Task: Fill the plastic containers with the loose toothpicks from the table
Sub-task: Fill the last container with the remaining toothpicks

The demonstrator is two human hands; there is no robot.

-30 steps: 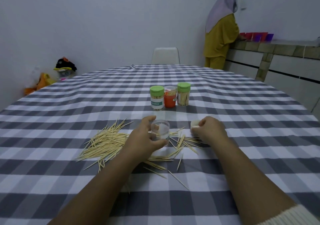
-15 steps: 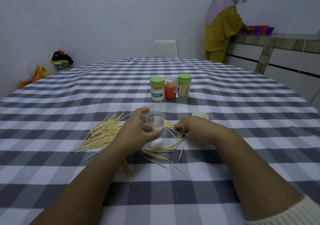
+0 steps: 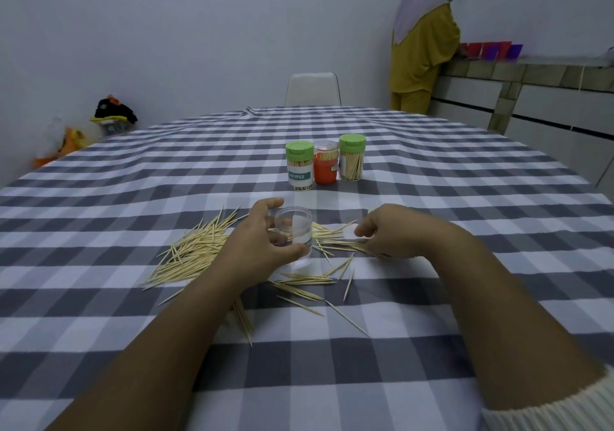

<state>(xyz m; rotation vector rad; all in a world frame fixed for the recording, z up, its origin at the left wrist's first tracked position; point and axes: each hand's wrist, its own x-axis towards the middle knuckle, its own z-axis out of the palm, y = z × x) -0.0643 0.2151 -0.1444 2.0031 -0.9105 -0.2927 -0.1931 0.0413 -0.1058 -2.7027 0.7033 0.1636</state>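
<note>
While the left hand [image 3: 257, 242] wraps its grip, thumb and fingers curled, around a clear lidless container [image 3: 294, 231] standing upright on the checked tabletop [image 3: 432, 178], the right hand [image 3: 395, 231] rests just right of it, fingers curled down onto loose toothpicks [image 3: 339, 246]; cannot tell if any are pinched. Bigger toothpick pile [image 3: 189, 254] lies left of the left hand, strays near both wrists. Further back, three containers in a row, touching: green-lidded labelled one [image 3: 299, 166], orange one [image 3: 325, 166], green-lidded one [image 3: 352, 158], all holding toothpicks.
</note>
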